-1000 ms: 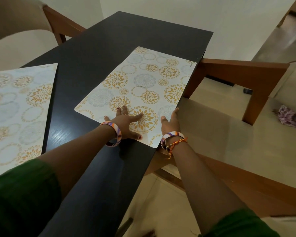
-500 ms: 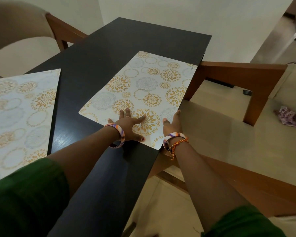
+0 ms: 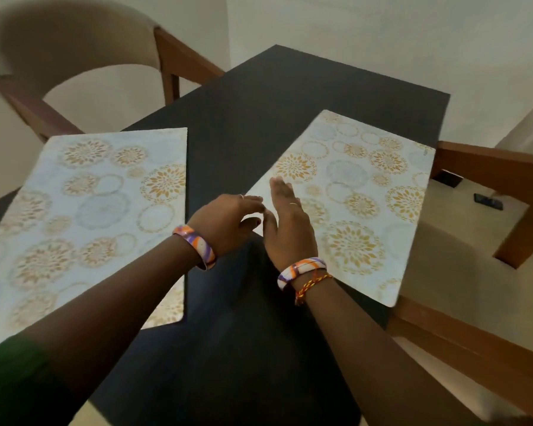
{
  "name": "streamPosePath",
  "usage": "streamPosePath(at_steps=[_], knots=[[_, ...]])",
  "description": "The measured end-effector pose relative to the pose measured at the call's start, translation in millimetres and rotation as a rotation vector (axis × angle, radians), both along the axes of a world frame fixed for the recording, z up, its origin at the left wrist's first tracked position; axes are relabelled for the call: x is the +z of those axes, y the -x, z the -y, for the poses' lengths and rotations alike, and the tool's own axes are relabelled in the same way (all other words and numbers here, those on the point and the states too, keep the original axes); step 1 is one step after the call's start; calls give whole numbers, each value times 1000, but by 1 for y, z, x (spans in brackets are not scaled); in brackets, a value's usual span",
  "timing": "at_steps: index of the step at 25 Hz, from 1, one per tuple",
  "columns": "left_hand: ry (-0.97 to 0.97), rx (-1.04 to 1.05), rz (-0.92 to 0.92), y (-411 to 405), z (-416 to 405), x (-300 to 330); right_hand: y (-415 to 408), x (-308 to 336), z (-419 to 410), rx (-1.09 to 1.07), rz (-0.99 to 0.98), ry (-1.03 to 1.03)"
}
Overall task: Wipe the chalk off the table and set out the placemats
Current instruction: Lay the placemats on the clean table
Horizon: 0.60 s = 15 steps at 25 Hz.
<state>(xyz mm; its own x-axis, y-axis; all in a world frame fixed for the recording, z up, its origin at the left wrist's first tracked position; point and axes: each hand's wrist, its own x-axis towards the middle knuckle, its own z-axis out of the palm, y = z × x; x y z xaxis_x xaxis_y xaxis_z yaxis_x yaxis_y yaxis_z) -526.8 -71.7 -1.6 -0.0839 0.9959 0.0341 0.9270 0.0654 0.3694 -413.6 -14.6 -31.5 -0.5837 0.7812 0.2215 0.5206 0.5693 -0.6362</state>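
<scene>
Both hands have been lifted off the right placemat (image 3: pixel 360 192) since half a second ago. The left hand (image 3: pixel 228 221) is now held with loosely curled fingers, nothing in its grip; the right hand (image 3: pixel 288 224) is kept flat, fingers straight, over the mat's inner edge. That mat is laid on the dark table (image 3: pixel 253 124), right of both hands. A second placemat (image 3: pixel 83 210) is laid to their left. Wooden chairs (image 3: pixel 486 167) are seen alongside.
</scene>
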Motion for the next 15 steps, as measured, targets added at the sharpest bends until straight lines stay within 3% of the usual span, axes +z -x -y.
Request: streamPosePath(at_steps=[2,4,8,10,15], knots=[[31,52,-48,49,17,-4,47,-2,13,75,69,56],[139,242,-163,102,36,-13,92,-7,32,211,210,113],[398,586,-358,206,73,-28,164,-36,73,464,590,-18],[460,612,-357,243,75,-31,189,-45,65,445,650,-47],[353,461,-258,301,21,-45,233,-49,-18,197,740,-12]])
